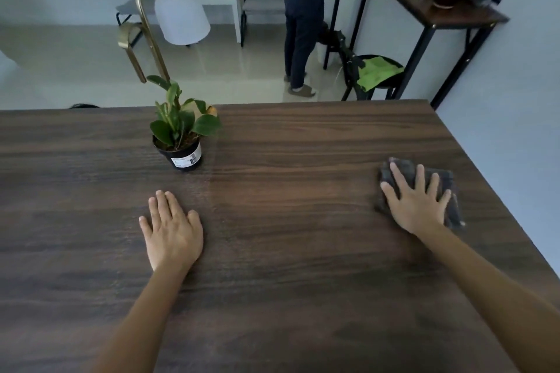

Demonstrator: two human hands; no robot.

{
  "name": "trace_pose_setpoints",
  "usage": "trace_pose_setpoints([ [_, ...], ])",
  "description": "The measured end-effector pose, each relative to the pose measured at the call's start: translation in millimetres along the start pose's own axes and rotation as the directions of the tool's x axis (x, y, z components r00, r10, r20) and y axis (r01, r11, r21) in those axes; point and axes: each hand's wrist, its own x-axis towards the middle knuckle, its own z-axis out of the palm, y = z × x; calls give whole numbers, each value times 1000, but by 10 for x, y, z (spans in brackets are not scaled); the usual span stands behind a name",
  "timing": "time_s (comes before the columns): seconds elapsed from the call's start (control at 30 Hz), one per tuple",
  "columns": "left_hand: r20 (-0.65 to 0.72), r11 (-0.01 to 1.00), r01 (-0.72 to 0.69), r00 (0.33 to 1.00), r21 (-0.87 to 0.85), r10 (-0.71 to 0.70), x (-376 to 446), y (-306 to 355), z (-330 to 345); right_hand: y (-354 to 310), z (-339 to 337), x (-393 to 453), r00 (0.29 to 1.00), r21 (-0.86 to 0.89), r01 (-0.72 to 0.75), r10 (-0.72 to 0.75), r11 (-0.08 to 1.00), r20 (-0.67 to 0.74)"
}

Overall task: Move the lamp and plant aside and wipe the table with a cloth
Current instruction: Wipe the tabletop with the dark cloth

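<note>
I see the dark wood counter (pixel 288 251) under both hands. The brass lamp (pixel 181 13) rises beyond my left fingers (pixel 160 206), behind the potted plant (pixel 178 130) just ahead of them. My right hand (pixel 416 206) presses the cloth (pixel 445 185) flat, fingers spread wide; my left hand (pixel 172 233) lies flat, fingers together, holding nothing.

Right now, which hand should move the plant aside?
Left, probably. The left hand lies flat and empty on the table, just in front of the plant. The right hand is pressed on the cloth far off by the table's right edge.
</note>
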Motion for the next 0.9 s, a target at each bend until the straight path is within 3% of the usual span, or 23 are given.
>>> trace_pose_setpoints([
  [0.07,5,1000,-10,1000,2,9,-80,65,17,-585,14,217,999,12,23,-24,1000,33],
  [0.13,3,1000,-22,1000,9,22,-160,130,38,-1167,214,-19,976,-16,209,-208,978,59],
  [0.23,13,999,-48,999,6,48,-316,213,67,-1496,520,-937,812,-25,583,-583,812,1],
  [0.3,15,997,-82,997,3,82,-454,277,83,-1200,572,-1401,690,-38,723,-723,690,-11],
  [0.33,15,995,-99,995,5,99,-527,305,87,-935,570,-1507,667,-50,744,-745,667,-12],
  [0.4,4,992,-127,992,9,127,-642,337,112,-324,507,-1468,708,-51,703,-705,710,-46],
  [0.5,-3,993,-118,993,10,118,-723,399,141,366,285,-918,869,-125,486,-494,865,-35],
  [0.6,2,995,-95,995,16,95,-725,448,137,270,58,-98,976,-87,219,-219,972,6],
  [0.67,9,996,-90,996,26,90,-714,450,128,-165,-7,314,995,-36,94,-92,995,40],
  [0.73,13,996,-85,996,30,84,-708,444,130,-680,46,410,987,-37,144,-141,989,72],
  [0.8,18,995,-87,996,43,86,-707,434,132,-1054,217,116,942,-41,326,-321,944,100],
  [0.9,15,995,-91,996,43,90,-720,412,153,-979,405,-711,774,-10,632,-630,775,59],
])
